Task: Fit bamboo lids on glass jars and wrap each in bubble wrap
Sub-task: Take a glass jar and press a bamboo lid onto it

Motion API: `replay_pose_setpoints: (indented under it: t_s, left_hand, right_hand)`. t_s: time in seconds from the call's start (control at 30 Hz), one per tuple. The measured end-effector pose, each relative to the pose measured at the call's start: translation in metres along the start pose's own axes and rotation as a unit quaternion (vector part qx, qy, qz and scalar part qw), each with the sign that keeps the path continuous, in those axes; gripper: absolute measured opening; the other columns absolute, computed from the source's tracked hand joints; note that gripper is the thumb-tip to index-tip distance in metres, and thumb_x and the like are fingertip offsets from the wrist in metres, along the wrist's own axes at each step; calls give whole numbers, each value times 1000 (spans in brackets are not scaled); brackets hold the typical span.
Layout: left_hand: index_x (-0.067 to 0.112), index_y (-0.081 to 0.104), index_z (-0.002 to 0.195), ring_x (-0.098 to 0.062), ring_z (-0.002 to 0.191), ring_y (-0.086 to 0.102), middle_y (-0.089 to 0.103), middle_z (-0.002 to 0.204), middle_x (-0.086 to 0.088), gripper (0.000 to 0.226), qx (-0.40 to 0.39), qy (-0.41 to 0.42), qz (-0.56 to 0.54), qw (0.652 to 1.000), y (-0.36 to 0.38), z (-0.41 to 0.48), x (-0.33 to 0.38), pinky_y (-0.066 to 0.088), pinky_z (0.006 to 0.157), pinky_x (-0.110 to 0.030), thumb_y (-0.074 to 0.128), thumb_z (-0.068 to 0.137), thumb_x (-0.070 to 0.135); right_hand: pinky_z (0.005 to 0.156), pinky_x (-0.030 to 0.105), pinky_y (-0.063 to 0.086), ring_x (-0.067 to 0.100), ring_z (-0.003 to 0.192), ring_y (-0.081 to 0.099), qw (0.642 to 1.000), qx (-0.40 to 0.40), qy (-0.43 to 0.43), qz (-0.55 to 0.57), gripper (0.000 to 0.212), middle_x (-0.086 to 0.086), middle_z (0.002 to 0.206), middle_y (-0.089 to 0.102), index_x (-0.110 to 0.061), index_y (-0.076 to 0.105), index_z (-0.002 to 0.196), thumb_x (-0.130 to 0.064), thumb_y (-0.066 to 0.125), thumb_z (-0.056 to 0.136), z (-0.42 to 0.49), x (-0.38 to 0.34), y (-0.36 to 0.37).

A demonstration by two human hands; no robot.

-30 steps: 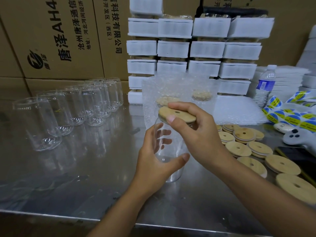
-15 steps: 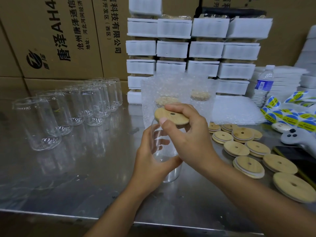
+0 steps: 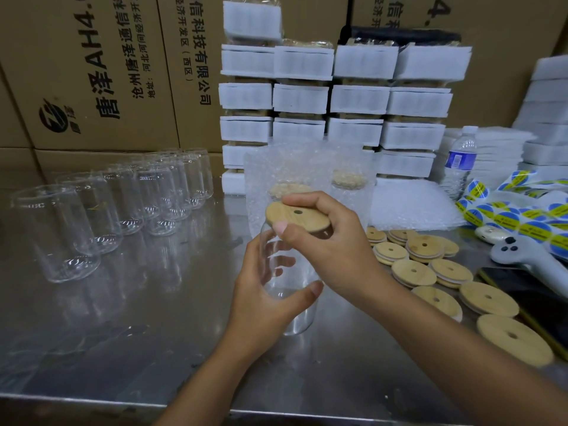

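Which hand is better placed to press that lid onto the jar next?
The right hand: it grips the lid, tilted over the jar, which the left hand holds steady.

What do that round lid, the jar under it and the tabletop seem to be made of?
The lid looks like bamboo or pale wood: tan, matte, faint grain, with a small hole. The jar looks like clear glass: fully see-through, with bright glints at its base. The tabletop seems to be brushed stainless steel: grey, with blurred reflections.

left hand curled round glass jar, right hand pinching bamboo lid from above
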State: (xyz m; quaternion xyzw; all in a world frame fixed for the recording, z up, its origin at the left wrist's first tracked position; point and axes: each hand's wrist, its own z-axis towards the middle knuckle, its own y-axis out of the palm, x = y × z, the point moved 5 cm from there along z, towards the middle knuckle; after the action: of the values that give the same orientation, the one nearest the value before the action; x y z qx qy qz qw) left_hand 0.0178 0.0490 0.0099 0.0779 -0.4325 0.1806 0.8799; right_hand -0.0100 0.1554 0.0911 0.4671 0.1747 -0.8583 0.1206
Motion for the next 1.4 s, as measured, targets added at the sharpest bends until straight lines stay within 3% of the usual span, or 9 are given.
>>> replay_pose_setpoints:
  t_s: [0.2, 0.37, 0.47, 0.57, 0.7, 0.83, 1.1, 1.23, 1.4]
  left_hand:
    - [28, 47, 129, -19, 113, 61, 62, 122, 4, 74, -15, -3, -36, 999, 19, 4, 12, 50, 86, -25, 81, 64, 36]
    - [39, 51, 121, -20, 105, 65, 63, 115, 8, 69, -76, -45, -65, 994, 50, 9, 16, 51, 84, -25, 83, 60, 39]
    - [35, 49, 124, -18, 107, 64, 63, 115, 11, 75, -108, -70, -56, 990, 66, 15, 14, 50, 84, -23, 83, 58, 41]
    - [32, 48, 123, -14, 107, 64, 63, 114, 12, 76, -101, -92, -64, 989, 74, 22, 8, 50, 83, -20, 82, 55, 41]
    - [29, 49, 122, -14, 100, 66, 64, 109, 14, 78, -80, -97, -74, 989, 78, 25, 2, 49, 79, -18, 81, 52, 41]
    - [26, 49, 121, -14, 97, 67, 66, 107, 13, 82, -74, -106, -87, 988, 81, 24, -7, 49, 76, -17, 81, 46, 38]
    - [27, 49, 117, -15, 93, 69, 68, 108, 11, 84, -46, -120, -111, 985, 82, 31, -19, 48, 74, -14, 79, 39, 37]
    - [28, 50, 116, -16, 89, 69, 69, 106, 7, 82, -27, -115, -122, 986, 81, 35, -22, 49, 73, -15, 79, 40, 34]
    - [28, 49, 116, -16, 91, 69, 69, 108, 8, 81, -27, -108, -117, 987, 81, 34, -23, 49, 73, -13, 79, 41, 34]
  right_hand:
    - [79, 11, 48, -3, 98, 62, 998, -33, -49, 17, 37, -12, 113, 60, -35, 54, 114, -37, 62, 78, -7, -9, -21]
    - [88, 17, 48, 1, 107, 61, 997, 60, -48, 24, 38, -15, 111, 65, -41, 52, 117, -59, 39, 85, -4, 7, -65]
    - [82, 22, 48, 2, 97, 64, 988, 150, -18, 18, 29, -9, 100, 68, -37, 58, 105, -50, 35, 93, 10, 19, -106]
    - [81, 29, 46, 6, 91, 63, 976, 207, 32, -65, 14, -6, 96, 66, -32, 61, 92, -31, 49, 98, 33, 43, -146]
    - [75, 27, 38, 18, 91, 57, 949, 177, 141, -219, 6, 4, 100, 65, -19, 64, 91, -24, 61, 92, 69, 97, -182]
    - [78, 26, 35, 22, 95, 54, 912, 144, 195, -330, 17, 10, 112, 64, -11, 64, 103, -23, 61, 92, 93, 147, -197]
    - [94, 40, 39, 29, 123, 43, 819, 83, 181, -538, 39, 8, 131, 53, -19, 52, 129, -32, 54, 93, 110, 190, -192]
    - [92, 41, 39, 27, 120, 46, 792, 81, 188, -576, 42, 4, 126, 56, -22, 54, 125, -48, 53, 92, 111, 197, -187]
    - [87, 37, 39, 25, 112, 49, 785, 106, 186, -581, 34, 1, 111, 63, -24, 63, 111, -49, 58, 89, 111, 195, -187]
